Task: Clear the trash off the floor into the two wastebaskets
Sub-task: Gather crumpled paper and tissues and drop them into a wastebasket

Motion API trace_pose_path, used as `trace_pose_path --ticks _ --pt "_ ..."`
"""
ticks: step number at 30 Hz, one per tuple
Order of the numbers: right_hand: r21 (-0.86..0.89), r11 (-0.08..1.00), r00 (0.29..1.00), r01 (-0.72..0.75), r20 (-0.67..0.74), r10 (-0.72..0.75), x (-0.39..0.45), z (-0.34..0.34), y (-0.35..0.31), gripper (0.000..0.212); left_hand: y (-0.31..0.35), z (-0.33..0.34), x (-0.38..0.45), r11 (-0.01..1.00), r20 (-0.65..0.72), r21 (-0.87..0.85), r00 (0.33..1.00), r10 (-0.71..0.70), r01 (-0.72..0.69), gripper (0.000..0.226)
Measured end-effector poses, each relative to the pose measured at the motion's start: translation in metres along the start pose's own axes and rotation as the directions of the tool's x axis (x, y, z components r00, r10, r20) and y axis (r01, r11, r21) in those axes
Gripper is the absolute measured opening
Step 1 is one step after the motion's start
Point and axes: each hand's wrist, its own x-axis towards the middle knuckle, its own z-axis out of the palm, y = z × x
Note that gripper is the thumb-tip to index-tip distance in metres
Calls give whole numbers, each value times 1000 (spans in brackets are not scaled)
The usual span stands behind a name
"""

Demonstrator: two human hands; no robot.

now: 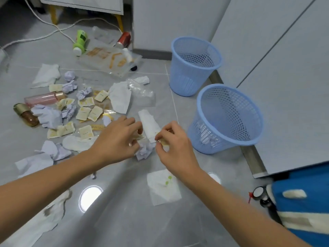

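Trash lies spread over the grey tiled floor: several cream sachets, crumpled lilac paper balls, white tissues and a rolled white tissue. My left hand pinches a small cream wrapper at the foot of the rolled tissue. My right hand pinches another small cream sachet just right of it. Two blue mesh wastebaskets stand to the right: the near one holds a few white scraps, the far one looks bare inside.
A pink bottle, a brown bottle, a green tube, a red can and a clear plastic tray lie further left and back. White cables cross the floor. Grey cabinet fronts rise at right; a blue cloth item sits bottom right.
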Motion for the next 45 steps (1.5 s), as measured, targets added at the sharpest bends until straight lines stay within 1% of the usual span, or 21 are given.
trace_pose_path --ticks 2,5,7,8,9,11,12,13,15,17,19,22,24,26,29,32,36,39,41,43,45 --pt "-7 1000 992 -26 -124 25 20 -42 10 9 32 -16 38 997 -67 -65 997 36 -40 20" --pt "-41 991 948 -124 -300 106 43 -104 41 10 80 -28 101 984 -130 -161 990 58 -79 19" --pt "-59 974 908 -217 -379 179 49 -137 68 13 112 -23 140 972 -130 -217 989 65 -92 19" --pt "-72 960 895 -270 -387 222 50 -149 82 15 126 -18 158 972 -108 -218 992 62 -84 19" --pt "-101 939 892 -330 -360 274 50 -158 97 17 139 -11 173 978 -73 -196 996 56 -69 20" --pt "-205 871 889 -446 -210 406 48 -169 119 30 156 2 194 991 28 -125 999 46 -42 30" --pt "-258 841 880 -475 -127 458 46 -172 125 36 161 6 200 995 69 -92 997 42 -36 37" --pt "-292 827 873 -481 -79 480 45 -173 127 38 162 8 202 997 78 -67 996 41 -36 43" --pt "-306 837 889 -454 -93 449 45 -170 122 36 156 3 196 997 13 -51 998 55 -55 43" --pt "-277 877 920 -392 -148 364 49 -159 107 30 138 -6 176 995 -50 -62 996 74 -77 35" --pt "-240 924 951 -298 -156 267 56 -138 83 24 107 -15 146 994 -56 -90 997 57 -62 27" --pt "-169 977 987 -132 -110 115 60 -89 44 18 48 -25 89 992 -6 -117 999 -39 38 20" --pt "-102 993 998 -56 -23 54 54 -50 23 19 12 -27 48 991 52 -84 993 -103 107 19" --pt "-86 996 992 -27 117 37 44 -8 11 22 -19 -27 8 984 111 -39 980 -167 172 21" --pt "-119 992 942 -45 326 82 25 46 4 30 -54 -23 -47 968 148 6 957 -248 250 22" --pt "-146 987 887 -68 443 126 10 87 5 41 -75 -12 -95 945 214 52 921 -327 323 27" --pt "-217 968 860 -128 462 217 0 120 13 58 -86 12 -137 938 280 105 895 -347 330 50" --pt "-294 950 837 -108 489 246 -7 130 20 65 -88 30 -144 952 322 145 897 -302 268 55" --pt "-329 942 837 -64 496 230 -15 134 25 63 -89 41 -144 961 348 164 898 -269 225 47" --pt "-343 939 848 -35 487 209 -24 137 27 55 -88 52 -144 966 376 167 893 -249 199 29" --pt "-352 936 848 -11 493 195 -30 137 27 46 -88 60 -146 970 399 171 888 -227 172 18"
